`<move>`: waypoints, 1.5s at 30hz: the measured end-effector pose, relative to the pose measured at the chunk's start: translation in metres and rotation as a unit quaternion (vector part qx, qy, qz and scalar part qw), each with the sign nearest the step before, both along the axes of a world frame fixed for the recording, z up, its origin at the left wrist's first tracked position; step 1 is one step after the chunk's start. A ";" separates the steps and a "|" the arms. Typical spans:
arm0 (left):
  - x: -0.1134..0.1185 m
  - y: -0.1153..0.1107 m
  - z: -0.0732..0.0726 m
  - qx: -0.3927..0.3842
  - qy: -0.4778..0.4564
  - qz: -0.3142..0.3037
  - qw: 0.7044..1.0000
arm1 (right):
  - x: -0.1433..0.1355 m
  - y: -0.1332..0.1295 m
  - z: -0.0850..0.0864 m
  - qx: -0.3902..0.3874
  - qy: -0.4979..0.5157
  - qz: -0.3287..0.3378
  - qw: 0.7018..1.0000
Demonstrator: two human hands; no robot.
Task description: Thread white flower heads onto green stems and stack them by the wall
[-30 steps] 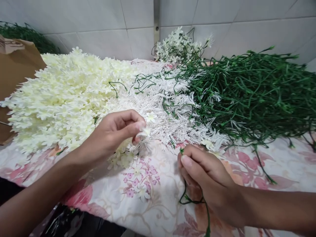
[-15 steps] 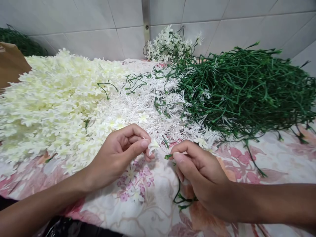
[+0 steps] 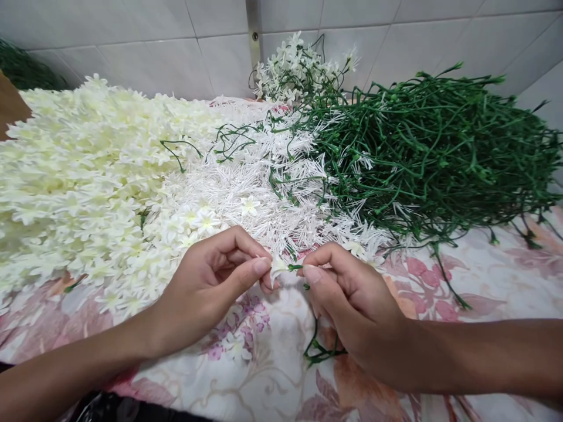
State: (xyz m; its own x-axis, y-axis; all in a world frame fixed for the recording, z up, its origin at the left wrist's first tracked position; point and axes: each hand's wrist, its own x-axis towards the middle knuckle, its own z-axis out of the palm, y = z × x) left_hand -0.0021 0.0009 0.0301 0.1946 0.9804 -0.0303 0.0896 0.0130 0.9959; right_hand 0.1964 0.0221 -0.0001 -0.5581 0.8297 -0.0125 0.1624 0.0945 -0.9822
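Between thumb and fingers, my left hand (image 3: pixel 224 272) pinches a small white artificial flower (image 3: pixel 278 266). My right hand (image 3: pixel 352 290) is closed on a green plastic stem (image 3: pixel 295 267), whose tip meets the base of the flower. More of that stem's green branches (image 3: pixel 323 351) hang below my right hand over the cloth. Just beyond the hands lies a heap of thin white stamens (image 3: pixel 246 181). Loose white flowers (image 3: pixel 237 346) rest on the cloth near my left wrist.
A large pile of cream-white flowers (image 3: pixel 79 176) spreads on the left. Green stems (image 3: pixel 440 152) are heaped at the right. A bunch of flowers on stems (image 3: pixel 294 70) stands against the tiled wall (image 3: pixel 352 23). Floral cloth (image 3: pixel 272 387) covers the surface; brown cardboard (image 3: pixel 11 108) shows at far left.
The stem tip in my right hand and the flower in my left have come together; before, a gap lay between them. The camera view has shifted slightly.
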 end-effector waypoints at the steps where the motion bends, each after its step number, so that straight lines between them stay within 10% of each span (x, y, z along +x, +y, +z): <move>1: 0.000 -0.001 0.000 0.006 0.007 0.002 1.000 | 0.000 0.000 0.000 0.006 -0.001 0.001 1.000; 21: -0.007 -0.014 -0.015 0.172 0.222 0.056 0.958 | -0.003 0.003 0.011 0.028 0.002 0.010 1.000; 45: -0.004 -0.005 -0.009 0.197 0.222 -0.031 0.955 | 0.002 0.006 0.011 0.100 -0.030 0.062 0.993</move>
